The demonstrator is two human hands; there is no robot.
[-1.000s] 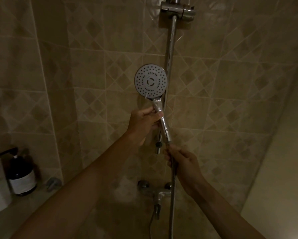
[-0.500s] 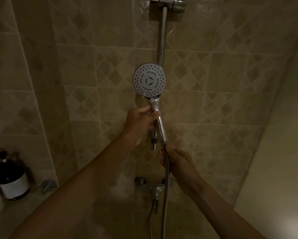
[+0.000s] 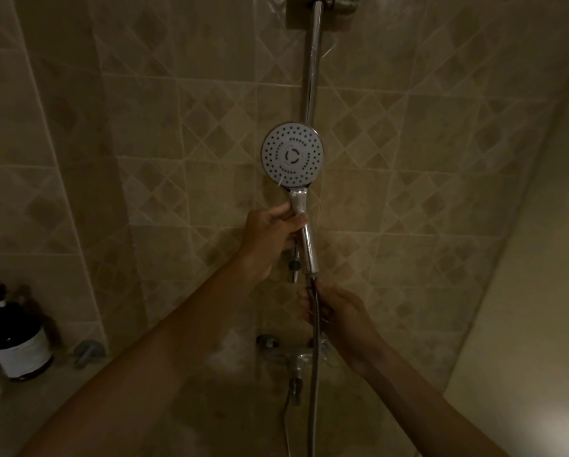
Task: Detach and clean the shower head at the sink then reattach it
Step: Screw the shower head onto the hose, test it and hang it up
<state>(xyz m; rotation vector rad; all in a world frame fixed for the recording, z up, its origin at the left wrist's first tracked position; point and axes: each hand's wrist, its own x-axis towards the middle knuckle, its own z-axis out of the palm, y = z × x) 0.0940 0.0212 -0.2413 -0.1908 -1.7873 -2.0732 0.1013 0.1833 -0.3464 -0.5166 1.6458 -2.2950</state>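
The shower head has a round pale spray face and a chrome handle, and it stands upright in front of the chrome slide rail on the tiled wall. My left hand is closed around the top of the handle, just under the face. Below the handle's lower end, my right hand pinches the metal hose at its connector. The hose hangs straight down past the tap.
A chrome mixer tap sits on the wall below my hands. A dark pump bottle with a white label stands on the ledge at the left, next to a small grey fitting. A plain wall rises on the right.
The view has drifted so the rail bracket sits at the top edge. The shower head has tipped a little more upright. My right hand has shifted slightly lower on the hose.
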